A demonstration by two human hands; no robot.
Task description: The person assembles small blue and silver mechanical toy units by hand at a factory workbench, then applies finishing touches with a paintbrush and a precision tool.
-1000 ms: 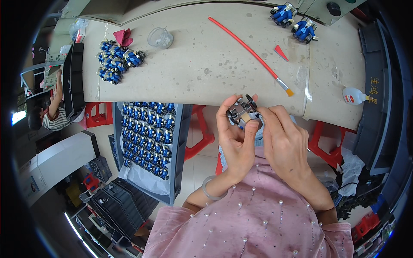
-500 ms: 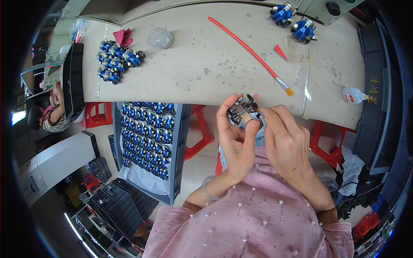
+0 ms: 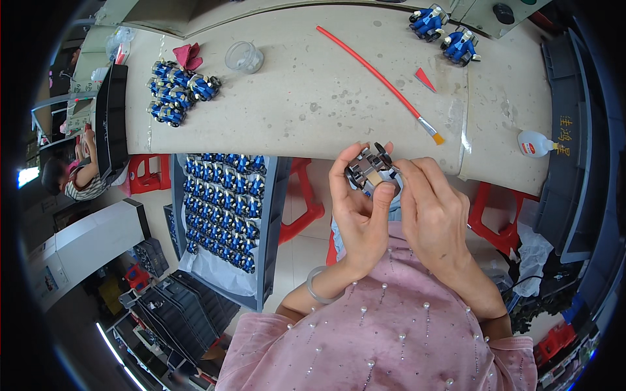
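My left hand (image 3: 358,225) is closed round a small toy vehicle (image 3: 370,171), held just off the table's near edge. Its grey and black underside and dark wheels face up, with the thumb pressed on a tan part. At the toy's right side, my right hand (image 3: 435,208) has its thumb and fingers pinched together. Something small and dark shows at those fingertips; whether it is a part of the toy or a separate piece, I cannot make out. Blue toy figures on wheeled vehicles stand in a cluster (image 3: 173,91) at the table's far left, and two more (image 3: 460,47) stand at the far right.
The table (image 3: 280,124) bears a red-handled brush (image 3: 385,79), a clear round tub (image 3: 244,58), a dark pink cloth (image 3: 188,56), a red triangular scrap (image 3: 425,79) and a white bottle (image 3: 536,144). Left of me, a grey crate (image 3: 276,225) holds rows of blue toys. Red stools (image 3: 304,195) stand below.
Both hands keep nearly the same pose on the toy. My right fingertips have shifted very slightly at its side; the things on the table have stayed put.
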